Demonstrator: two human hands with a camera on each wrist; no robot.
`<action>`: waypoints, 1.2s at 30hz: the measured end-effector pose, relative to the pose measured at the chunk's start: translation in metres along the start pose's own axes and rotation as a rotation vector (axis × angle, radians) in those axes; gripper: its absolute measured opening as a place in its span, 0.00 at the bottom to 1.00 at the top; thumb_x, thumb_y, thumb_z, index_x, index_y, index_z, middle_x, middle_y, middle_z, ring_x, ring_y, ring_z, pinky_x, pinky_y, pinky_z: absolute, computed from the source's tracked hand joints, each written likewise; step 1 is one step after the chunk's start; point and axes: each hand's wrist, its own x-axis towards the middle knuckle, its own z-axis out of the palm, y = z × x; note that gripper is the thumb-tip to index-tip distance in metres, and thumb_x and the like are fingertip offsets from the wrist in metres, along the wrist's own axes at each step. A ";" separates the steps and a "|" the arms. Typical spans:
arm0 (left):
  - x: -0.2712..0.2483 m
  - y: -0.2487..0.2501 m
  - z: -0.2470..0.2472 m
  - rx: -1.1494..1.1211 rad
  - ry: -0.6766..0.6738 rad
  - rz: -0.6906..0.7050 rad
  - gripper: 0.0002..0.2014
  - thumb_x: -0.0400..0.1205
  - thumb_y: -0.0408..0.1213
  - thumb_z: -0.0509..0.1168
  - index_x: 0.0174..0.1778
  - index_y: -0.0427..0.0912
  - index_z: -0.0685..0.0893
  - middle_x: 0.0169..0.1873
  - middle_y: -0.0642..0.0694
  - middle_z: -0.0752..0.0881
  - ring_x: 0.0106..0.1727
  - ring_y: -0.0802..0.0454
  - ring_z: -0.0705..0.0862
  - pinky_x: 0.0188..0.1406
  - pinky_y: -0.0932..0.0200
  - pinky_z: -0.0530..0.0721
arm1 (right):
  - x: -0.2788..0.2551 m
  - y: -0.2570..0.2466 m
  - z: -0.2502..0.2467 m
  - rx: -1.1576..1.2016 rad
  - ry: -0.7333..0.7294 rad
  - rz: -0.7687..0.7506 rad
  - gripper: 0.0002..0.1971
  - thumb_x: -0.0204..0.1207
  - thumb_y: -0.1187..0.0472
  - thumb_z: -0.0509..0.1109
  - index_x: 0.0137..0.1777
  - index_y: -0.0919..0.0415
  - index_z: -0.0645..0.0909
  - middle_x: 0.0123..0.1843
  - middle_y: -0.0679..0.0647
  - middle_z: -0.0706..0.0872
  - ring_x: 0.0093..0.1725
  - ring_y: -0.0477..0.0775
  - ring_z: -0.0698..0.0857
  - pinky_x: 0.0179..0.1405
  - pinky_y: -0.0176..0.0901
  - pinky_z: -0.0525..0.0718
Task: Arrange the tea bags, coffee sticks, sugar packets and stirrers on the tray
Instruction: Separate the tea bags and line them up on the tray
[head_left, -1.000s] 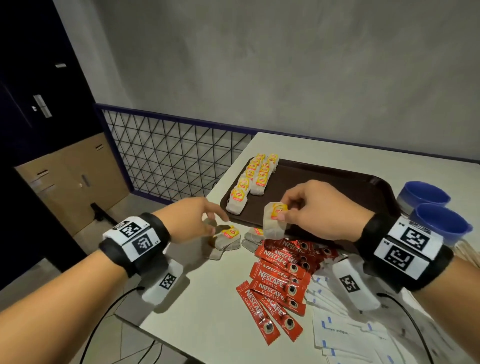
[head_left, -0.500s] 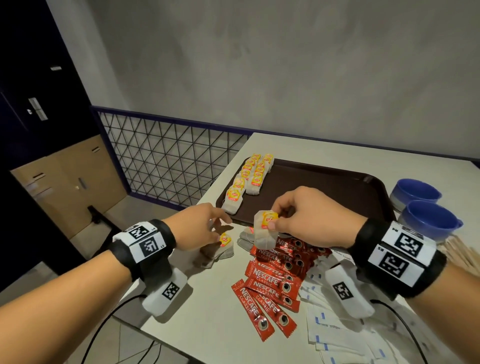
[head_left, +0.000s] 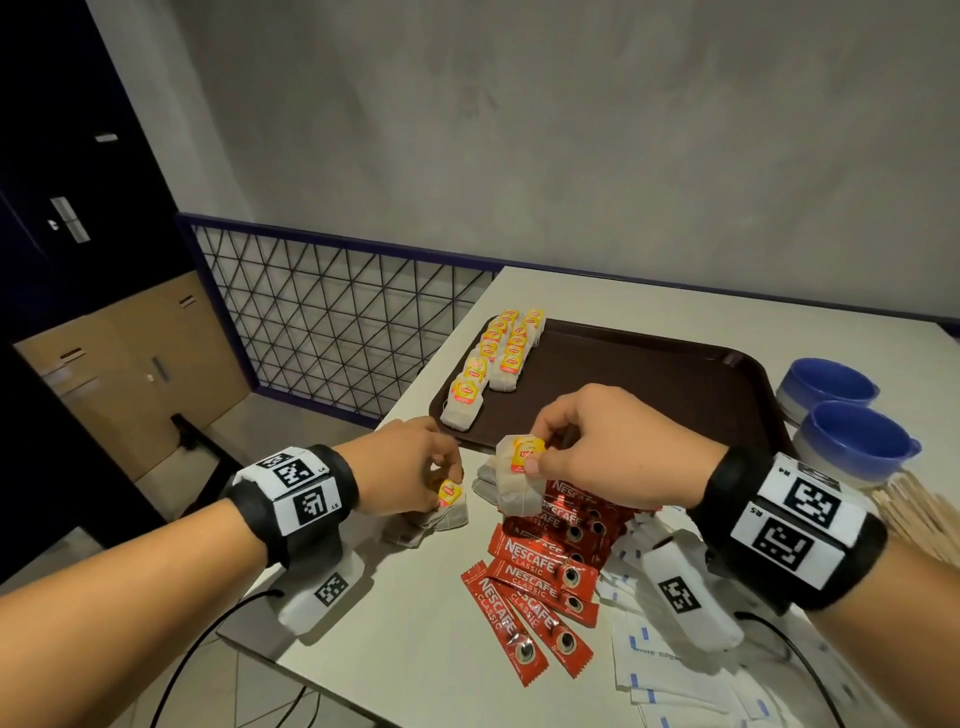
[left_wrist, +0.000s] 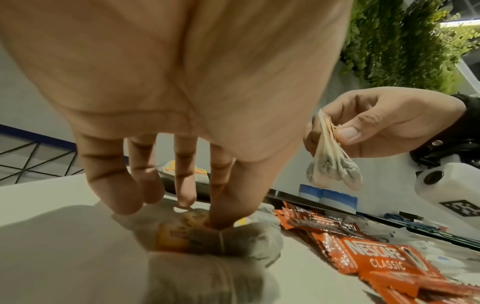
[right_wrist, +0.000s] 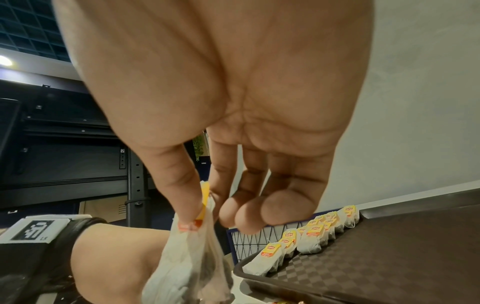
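Observation:
A brown tray (head_left: 649, 374) carries two rows of tea bags (head_left: 488, 364) along its left side. Just in front of the tray's near edge, my right hand (head_left: 535, 462) pinches a small bunch of tea bags (head_left: 517, 493) by their yellow tags, and they hang clear of the table. My left hand (head_left: 447, 483) reaches down onto a loose pile of tea bags (head_left: 431, 522) on the table. Its thumb and fingertips close on a yellow tag (left_wrist: 182, 224). Red coffee sticks (head_left: 540, 571), white sugar packets (head_left: 675, 670) and wooden stirrers (head_left: 914, 514) lie on the table.
Two blue cups (head_left: 852, 441) stand right of the tray. The table's left edge (head_left: 363, 545) runs close to my left hand, and beyond it a mesh railing (head_left: 332, 332) guards a drop. Most of the tray's floor is bare.
My left hand has come down onto the loose tea bag pile and closed on a tag. My right hand keeps its tea bags and has hardly moved.

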 end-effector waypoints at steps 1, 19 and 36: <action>0.000 0.001 -0.001 -0.005 0.012 0.000 0.13 0.78 0.39 0.74 0.56 0.57 0.84 0.57 0.55 0.76 0.51 0.57 0.79 0.48 0.62 0.80 | 0.000 0.000 0.000 0.004 0.001 0.002 0.05 0.81 0.47 0.77 0.51 0.45 0.90 0.48 0.42 0.89 0.48 0.44 0.87 0.43 0.33 0.82; -0.032 0.020 -0.028 -0.573 0.271 0.162 0.05 0.79 0.36 0.78 0.44 0.50 0.89 0.39 0.46 0.91 0.41 0.44 0.90 0.53 0.40 0.90 | 0.000 -0.017 0.016 0.015 -0.025 -0.158 0.06 0.82 0.47 0.75 0.52 0.46 0.91 0.45 0.43 0.91 0.46 0.42 0.87 0.41 0.30 0.83; -0.037 0.034 -0.026 -0.832 0.250 0.240 0.15 0.72 0.46 0.84 0.50 0.47 0.90 0.48 0.36 0.90 0.44 0.39 0.87 0.58 0.32 0.87 | 0.000 -0.009 0.012 0.064 0.108 -0.093 0.05 0.82 0.47 0.76 0.51 0.45 0.90 0.42 0.44 0.89 0.42 0.42 0.86 0.35 0.30 0.79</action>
